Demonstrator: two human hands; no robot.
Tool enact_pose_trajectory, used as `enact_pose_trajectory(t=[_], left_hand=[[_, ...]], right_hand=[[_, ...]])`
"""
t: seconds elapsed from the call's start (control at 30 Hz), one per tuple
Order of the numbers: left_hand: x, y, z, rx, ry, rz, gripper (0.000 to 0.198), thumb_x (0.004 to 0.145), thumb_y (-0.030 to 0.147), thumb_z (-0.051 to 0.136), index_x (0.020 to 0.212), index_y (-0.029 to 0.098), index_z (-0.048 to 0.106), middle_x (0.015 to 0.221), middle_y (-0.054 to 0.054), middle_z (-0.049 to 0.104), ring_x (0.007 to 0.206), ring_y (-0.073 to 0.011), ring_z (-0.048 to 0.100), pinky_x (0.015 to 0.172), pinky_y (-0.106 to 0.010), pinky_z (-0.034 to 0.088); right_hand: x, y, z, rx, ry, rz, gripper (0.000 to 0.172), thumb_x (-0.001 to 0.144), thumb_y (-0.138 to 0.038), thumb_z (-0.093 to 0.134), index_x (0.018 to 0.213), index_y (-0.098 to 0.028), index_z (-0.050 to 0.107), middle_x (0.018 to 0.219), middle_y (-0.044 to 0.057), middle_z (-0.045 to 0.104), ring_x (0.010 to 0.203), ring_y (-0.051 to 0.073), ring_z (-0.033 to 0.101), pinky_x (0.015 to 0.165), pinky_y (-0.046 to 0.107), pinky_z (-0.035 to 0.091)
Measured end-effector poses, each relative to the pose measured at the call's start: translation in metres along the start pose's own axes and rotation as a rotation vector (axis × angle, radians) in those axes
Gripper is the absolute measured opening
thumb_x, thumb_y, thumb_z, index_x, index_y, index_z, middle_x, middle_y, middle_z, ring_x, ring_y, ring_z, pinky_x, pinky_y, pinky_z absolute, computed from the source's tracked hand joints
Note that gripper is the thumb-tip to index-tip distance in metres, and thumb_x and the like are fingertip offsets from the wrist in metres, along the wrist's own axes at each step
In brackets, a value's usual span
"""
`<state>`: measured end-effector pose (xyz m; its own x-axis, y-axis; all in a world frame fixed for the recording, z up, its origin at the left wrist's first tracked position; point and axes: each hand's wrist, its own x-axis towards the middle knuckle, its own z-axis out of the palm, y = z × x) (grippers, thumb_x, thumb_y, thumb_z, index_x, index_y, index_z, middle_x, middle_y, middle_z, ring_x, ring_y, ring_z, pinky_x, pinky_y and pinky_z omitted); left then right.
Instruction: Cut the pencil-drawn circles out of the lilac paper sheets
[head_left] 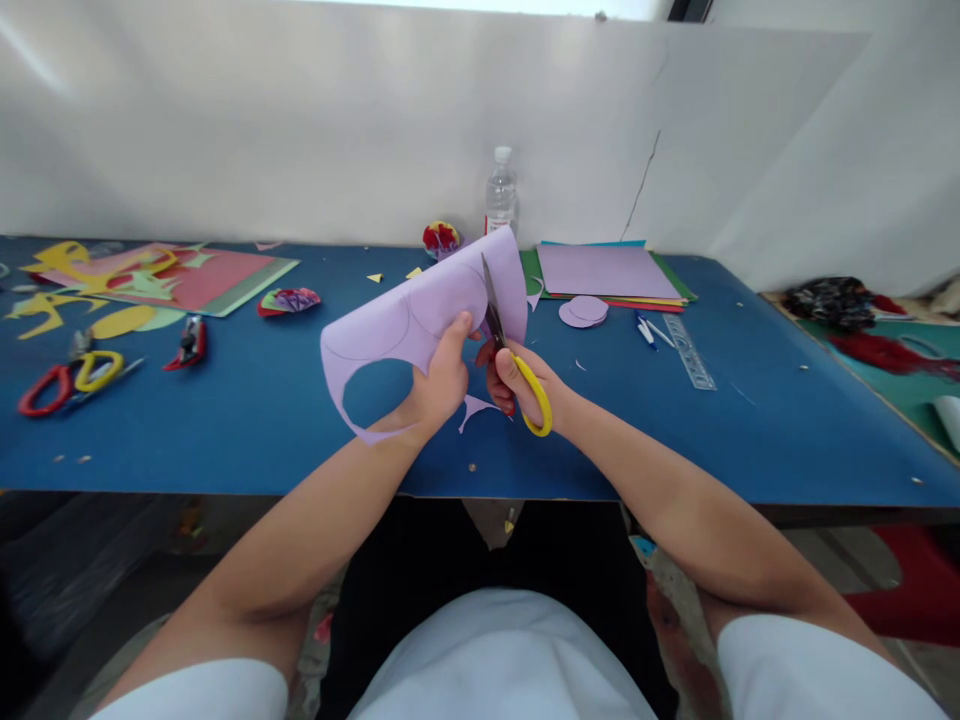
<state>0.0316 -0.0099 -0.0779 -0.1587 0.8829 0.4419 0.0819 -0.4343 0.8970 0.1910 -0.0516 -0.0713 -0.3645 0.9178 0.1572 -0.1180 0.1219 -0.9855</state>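
Note:
A sheet of purple paper with circles drawn on it is pinched in my left hand above the blue table. One round hole is cut through its lower left part. My right hand grips scissors with a yellow handle, the other handle loop mostly hidden by my fingers. Their dark blades point up and away from me, parted across the paper's right part, next to a drawn circle. A purple paper offcut lies on the table beneath my hands. Cut purple circles lie to the right.
Behind the paper stand a water bottle and a paper flower. At right are stacked coloured sheets, a pen and a ruler. Red-and-yellow scissors, red-handled pliers and yellow scraps lie left.

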Motion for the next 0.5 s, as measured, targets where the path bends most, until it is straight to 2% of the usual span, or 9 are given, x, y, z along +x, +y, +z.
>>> enact_pose_trajectory(t=[0.23,0.37,0.5], left_hand=[[-0.001,0.016,0.0,-0.001,0.038,-0.028,0.051,0.095,0.076,0.078,0.072,0.03,0.075,0.093,-0.003,0.083,0.106,-0.0321,0.079,0.132,-0.057,0.052],[-0.002,0.023,0.0,0.011,0.066,-0.058,0.056,0.09,0.08,0.08,0.067,0.031,0.069,0.087,-0.003,0.081,0.1,-0.0317,0.078,0.133,-0.056,0.052],[-0.002,0.024,-0.001,0.034,0.031,-0.06,0.059,0.091,0.083,0.079,0.067,0.03,0.069,0.083,-0.002,0.078,0.096,-0.0304,0.077,0.132,-0.055,0.052]], right_hand=[[-0.002,-0.002,0.0,-0.041,0.034,-0.002,0.084,0.08,-0.109,0.066,0.101,-0.028,0.052,0.063,-0.01,0.036,0.049,0.013,0.037,0.047,0.031,0.033],[-0.001,-0.001,-0.001,-0.048,0.051,-0.02,0.084,0.079,-0.108,0.069,0.101,-0.028,0.053,0.064,-0.009,0.041,0.05,0.014,0.04,0.047,0.031,0.033],[0.002,0.001,-0.002,-0.048,0.075,-0.007,0.083,0.079,-0.106,0.071,0.098,-0.028,0.054,0.063,-0.009,0.041,0.048,0.012,0.038,0.045,0.03,0.031]])
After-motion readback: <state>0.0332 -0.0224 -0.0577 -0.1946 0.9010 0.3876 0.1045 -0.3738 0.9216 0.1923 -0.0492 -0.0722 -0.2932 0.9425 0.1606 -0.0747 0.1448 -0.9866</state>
